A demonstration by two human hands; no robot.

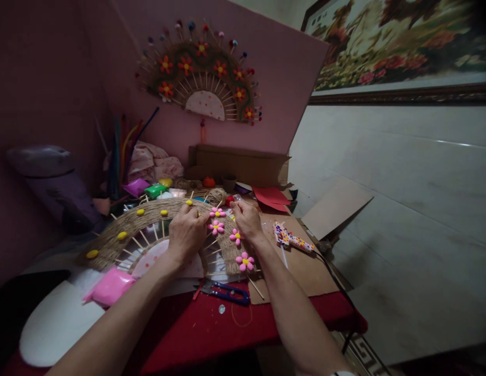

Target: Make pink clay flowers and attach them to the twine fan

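Note:
A half-round fan (227, 246) of twine woven over thin sticks lies on the table. Pink clay flowers (245, 261) with yellow centres sit on its right part, and bare yellow clay dots (122, 236) run along its left part. My left hand (188, 232) rests over the upper middle of the band, fingers curled, its tips beside the upper pink flowers. At the fan's upper right, my right hand (246, 222) has thumb and finger pinched together. Whatever either hand holds is too small or hidden to make out.
A pink clay packet (111, 286) and blue-handled thread snips (227, 291) lie in front. To the right, a flower-patterned glue gun (292, 237) with a cord rests on cardboard (305, 271). Red paper (271, 197) lies behind. A finished fan (203, 78) leans on the pink board.

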